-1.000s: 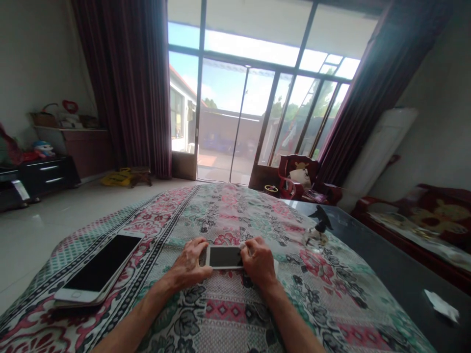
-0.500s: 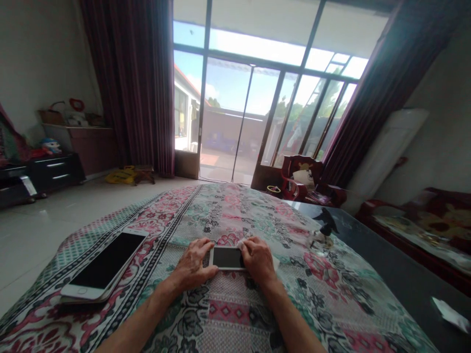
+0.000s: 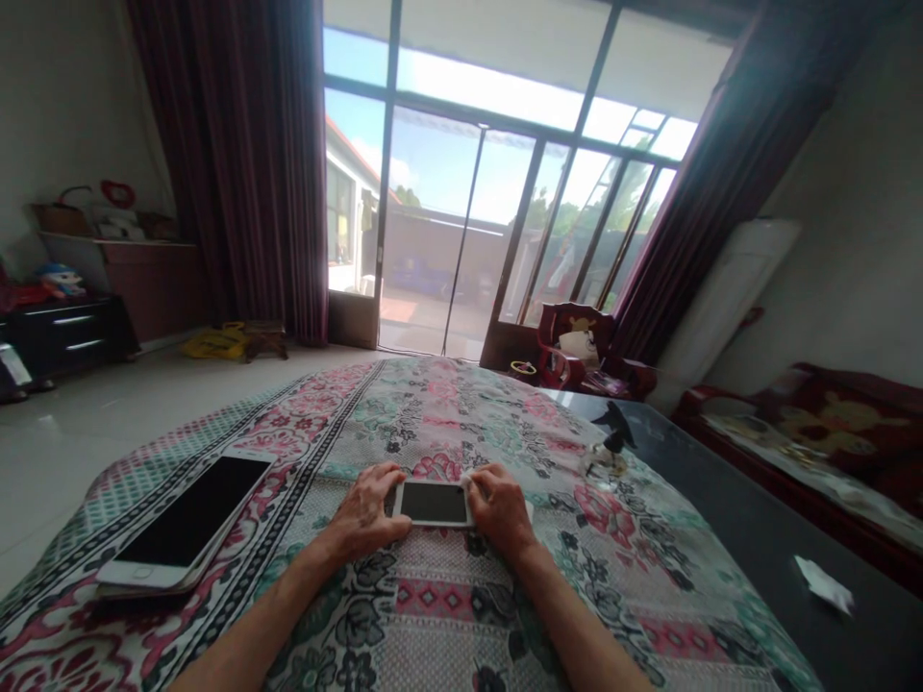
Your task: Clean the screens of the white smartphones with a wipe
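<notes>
A small white smartphone [image 3: 434, 503] with a dark screen lies sideways on the patterned cloth [image 3: 439, 644]. My left hand [image 3: 371, 505] grips its left end between thumb and fingers. Bent over the right end, my right hand [image 3: 501, 509] has a white tissue [image 3: 465, 477] bunched under its fingers; most of the tissue is hidden. To the left, a larger white phone [image 3: 191, 519] rests face up on top of another flat item. Beyond my right hand stands a clear spray bottle [image 3: 607, 459] with a black trigger head.
A dark glossy tabletop [image 3: 728, 490] shows along the right, with a crumpled white paper [image 3: 824, 584] on it. Red wooden chairs [image 3: 577, 336] stand past the table. A yellow bag [image 3: 214, 342] lies on the floor near the glass door [image 3: 439, 279].
The view has shifted slightly, so everything sits further left. My right hand has moved a little toward the phone's right edge, uncovering more screen. The left grip is unchanged.
</notes>
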A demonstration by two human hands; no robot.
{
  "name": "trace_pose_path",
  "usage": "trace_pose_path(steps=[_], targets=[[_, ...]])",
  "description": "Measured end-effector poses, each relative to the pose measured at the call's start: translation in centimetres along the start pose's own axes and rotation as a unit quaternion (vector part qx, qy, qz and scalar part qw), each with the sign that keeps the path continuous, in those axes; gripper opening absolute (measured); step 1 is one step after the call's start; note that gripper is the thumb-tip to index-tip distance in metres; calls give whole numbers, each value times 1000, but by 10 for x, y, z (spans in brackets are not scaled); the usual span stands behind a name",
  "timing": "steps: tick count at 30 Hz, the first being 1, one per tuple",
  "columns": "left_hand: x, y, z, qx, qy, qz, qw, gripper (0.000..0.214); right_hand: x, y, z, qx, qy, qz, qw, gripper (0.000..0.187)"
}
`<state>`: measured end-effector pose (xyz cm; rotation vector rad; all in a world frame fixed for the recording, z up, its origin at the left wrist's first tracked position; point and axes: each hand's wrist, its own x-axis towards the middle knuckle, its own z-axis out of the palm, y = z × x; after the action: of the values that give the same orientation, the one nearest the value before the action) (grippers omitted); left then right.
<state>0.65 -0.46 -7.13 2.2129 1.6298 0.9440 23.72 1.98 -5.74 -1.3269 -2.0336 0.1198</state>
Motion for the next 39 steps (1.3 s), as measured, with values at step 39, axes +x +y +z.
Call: trace_pose_path(steps=[39], targets=[[1, 0, -4, -3, -35, 5, 999, 51, -7, 16, -10, 75, -36, -59, 995, 19]])
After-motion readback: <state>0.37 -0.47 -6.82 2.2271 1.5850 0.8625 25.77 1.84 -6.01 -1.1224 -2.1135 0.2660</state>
